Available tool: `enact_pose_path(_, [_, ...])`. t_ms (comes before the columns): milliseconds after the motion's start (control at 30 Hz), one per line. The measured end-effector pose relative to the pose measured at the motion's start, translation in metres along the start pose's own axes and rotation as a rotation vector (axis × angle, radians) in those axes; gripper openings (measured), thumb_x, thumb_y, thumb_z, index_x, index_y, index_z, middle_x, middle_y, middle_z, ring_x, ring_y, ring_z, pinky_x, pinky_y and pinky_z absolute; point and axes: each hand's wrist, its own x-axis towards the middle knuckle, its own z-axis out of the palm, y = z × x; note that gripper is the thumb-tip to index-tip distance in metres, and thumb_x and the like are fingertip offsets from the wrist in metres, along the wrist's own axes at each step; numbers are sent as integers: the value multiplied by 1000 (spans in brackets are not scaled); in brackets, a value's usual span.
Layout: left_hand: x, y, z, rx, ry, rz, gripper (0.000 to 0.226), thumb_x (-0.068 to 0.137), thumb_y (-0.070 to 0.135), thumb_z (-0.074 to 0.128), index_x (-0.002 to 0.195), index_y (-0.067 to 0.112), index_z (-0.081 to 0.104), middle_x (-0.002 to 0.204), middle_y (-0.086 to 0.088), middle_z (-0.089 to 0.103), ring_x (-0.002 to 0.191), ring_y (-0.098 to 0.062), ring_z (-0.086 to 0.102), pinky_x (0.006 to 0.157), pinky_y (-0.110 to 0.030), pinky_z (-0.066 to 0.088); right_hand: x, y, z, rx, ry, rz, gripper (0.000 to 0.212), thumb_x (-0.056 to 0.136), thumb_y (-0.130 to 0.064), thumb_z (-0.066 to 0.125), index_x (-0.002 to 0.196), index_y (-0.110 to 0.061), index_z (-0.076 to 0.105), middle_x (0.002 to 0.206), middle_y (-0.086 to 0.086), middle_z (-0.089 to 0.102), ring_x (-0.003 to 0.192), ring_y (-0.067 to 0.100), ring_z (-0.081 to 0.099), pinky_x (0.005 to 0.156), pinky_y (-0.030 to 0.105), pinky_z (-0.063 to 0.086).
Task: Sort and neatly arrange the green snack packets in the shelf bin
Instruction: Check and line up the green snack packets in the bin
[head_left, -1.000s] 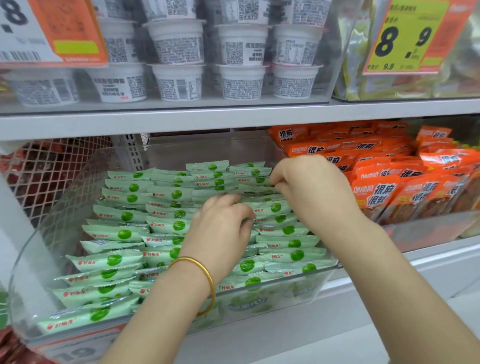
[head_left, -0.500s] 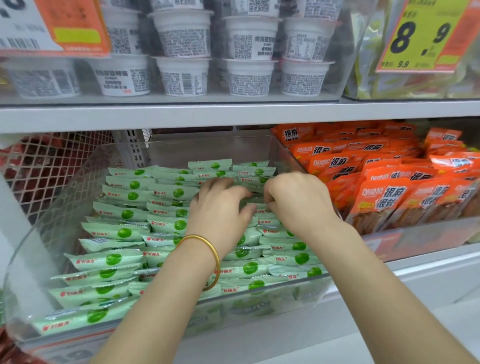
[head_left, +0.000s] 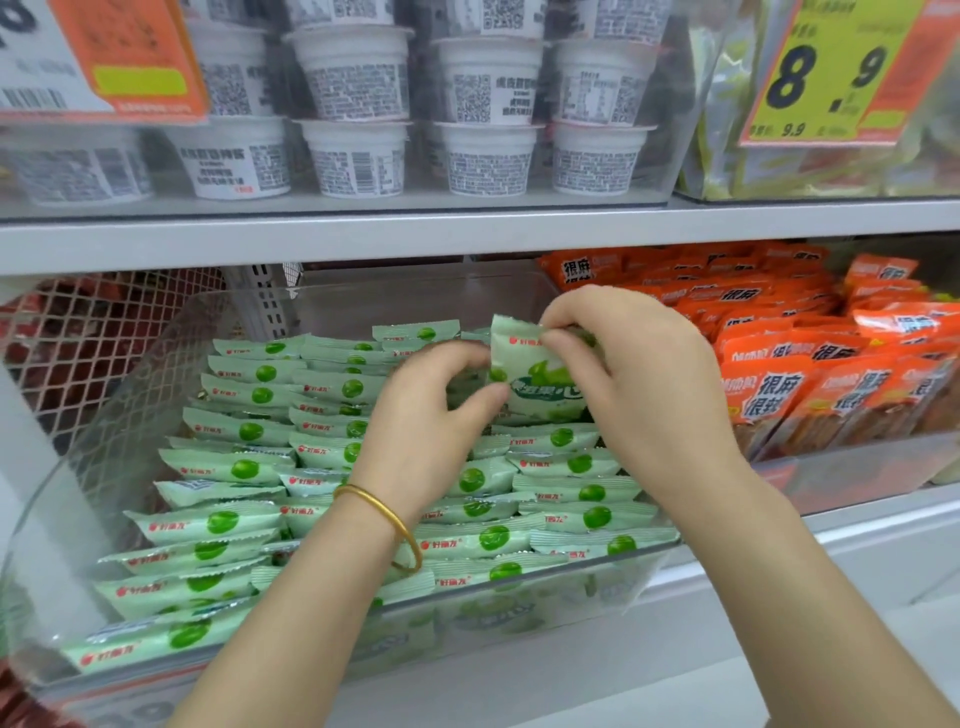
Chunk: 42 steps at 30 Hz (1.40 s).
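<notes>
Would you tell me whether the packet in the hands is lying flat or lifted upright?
Lifted upright: the packet is pinched at its top edge by the right hand and at its side by the left hand, above the flat rows.

Pale-green packets (head_left: 228, 470) with green dots; orange packets (head_left: 779, 387); gold bangle (head_left: 387, 514)

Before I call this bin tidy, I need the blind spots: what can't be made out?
Head view:
Green packets under the left hand and right hand: hidden by them.
Lifted packet: right side covered by the right hand, print blurred.
Left hand pinching it or just touching: blurred.
Orange price tag: cut by the top-left edge.
</notes>
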Motion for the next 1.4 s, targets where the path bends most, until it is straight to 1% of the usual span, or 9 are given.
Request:
enact_pose_path(100, [-10, 14, -11, -360, 30, -67, 14, 85, 10, 64, 86, 24, 65, 82, 11, 70, 77, 2, 64, 70, -11, 48, -9, 3, 2, 248, 95, 86, 17, 88, -19, 56, 101, -17, 65, 93, -8, 64, 90, 12, 59, 79, 30, 47])
enact_pose_path(200, [-19, 21, -23, -435, 88, -98, 15, 87, 12, 62, 81, 26, 63, 70, 18, 70, 67, 8, 63, 61, -6, 45, -12, 0, -2, 482, 143, 156, 28, 87, -15, 58, 114, -22, 61, 107, -7, 59, 98, 4, 56, 84, 13, 42])
enact_pose_path(400, [-36, 22, -35, -492, 37, -184, 7, 86, 20, 62, 83, 23, 68, 75, 6, 73, 68, -3, 63, 64, -18, 49, -16, -9, -7, 1014, -65, 343, 19, 87, -19, 59, 97, -30, 71, 98, -6, 70, 86, 14, 66, 69, 31, 56])
enact_pose_path(500, [-41, 25, -38, -501, -23, -161, 14, 85, 25, 61, 96, 20, 68, 82, 6, 74, 70, -2, 63, 63, -14, 47, -17, -12, -11, 1060, -104, 407, 22, 88, -11, 61, 94, -29, 72, 86, -8, 71, 75, 10, 65, 57, 31, 52])
enact_pose_path(600, [-45, 27, -39, -553, -164, -125, 37, 74, 28, 62, 110, 21, 61, 97, 5, 73, 86, -8, 69, 75, -18, 52, -17, -14, -14, 1140, -67, 477, 22, 87, -6, 60, 94, -23, 71, 77, -6, 71, 63, 9, 64, 46, 23, 51])
enact_pose_path(867, [-47, 26, -43, -616, -278, -88, 49, 72, 15, 63, 120, 17, 53, 106, 2, 71, 90, -15, 70, 71, -24, 56, -18, -12, -14, 1208, -66, 543, 19, 91, -10, 55, 95, -19, 71, 71, -6, 71, 57, 5, 63, 43, 18, 47])
enact_pose_path(1033, [-45, 25, -40, -628, -281, -76, 49, 72, 13, 61, 121, 13, 53, 107, -1, 71, 85, -17, 69, 66, -29, 57, -18, -10, -10, 1220, -36, 563, 20, 89, -7, 58, 92, -20, 72, 78, -4, 74, 66, 8, 67, 49, 20, 51])
enact_pose_path(1300, [-43, 28, -37, -627, -225, -117, 37, 83, -2, 58, 117, 12, 56, 101, -2, 72, 81, -12, 69, 59, -22, 55, -20, -9, -2, 1148, 57, 539, 21, 88, -2, 59, 92, -18, 71, 78, -7, 74, 68, 2, 66, 53, 13, 48])
enact_pose_path(1400, [-45, 27, -33, -483, -127, -102, 44, 84, 8, 64, 125, 18, 51, 109, 4, 68, 92, -11, 67, 72, -27, 56, -21, -5, 0, 1076, 89, 544, 22, 88, -5, 61, 94, -23, 72, 93, 1, 74, 82, 11, 69, 68, 26, 55])
